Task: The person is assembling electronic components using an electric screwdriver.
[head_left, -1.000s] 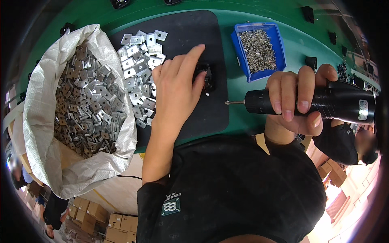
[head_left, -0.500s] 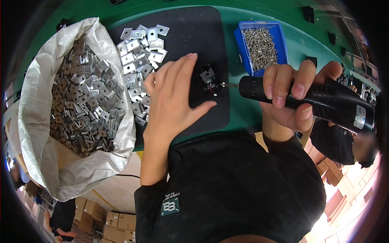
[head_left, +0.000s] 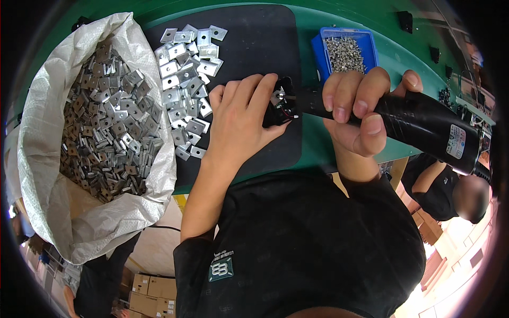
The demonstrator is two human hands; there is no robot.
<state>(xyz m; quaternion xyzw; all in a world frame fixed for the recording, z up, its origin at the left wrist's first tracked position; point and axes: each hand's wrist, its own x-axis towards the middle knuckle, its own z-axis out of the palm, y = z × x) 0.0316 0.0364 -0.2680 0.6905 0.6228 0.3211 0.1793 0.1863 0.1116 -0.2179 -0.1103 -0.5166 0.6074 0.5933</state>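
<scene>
A small black part [head_left: 280, 108] with thin red and white wires sits on a black mat [head_left: 254, 53] near the middle of a green table [head_left: 392, 58], pinned under the fingertips of the left hand [head_left: 238, 119], whose fingers lie flat and close together across the part's left side. The tip of a black electric screwdriver [head_left: 419, 124] meets the part from the right; the right hand [head_left: 360, 114] is clamped around the tool's barrel, fingers curled over the top and thumb along the near side. A white rectangular label with a red and blue patch sits on the tool's body toward its rear end, too small to make out. Just beyond the right hand, a blue rectangular plastic bin [head_left: 344, 50] holds a heap of small silver screws. To the left of the part, a loose pile of square, silvery metal plates [head_left: 185, 85] spreads over the mat's left edge, each with a hole in its middle. Farther left, an open white woven sack [head_left: 95, 175] stands filled with more of the same plates, its rim rolled back. Below the table's edge at lower left, brown cardboard cartons [head_left: 146, 294] are stacked on the floor. At the right rim, another person [head_left: 445, 185] in a black shirt is seen from above. A white emblem marks the wearer's own black shirt.
</scene>
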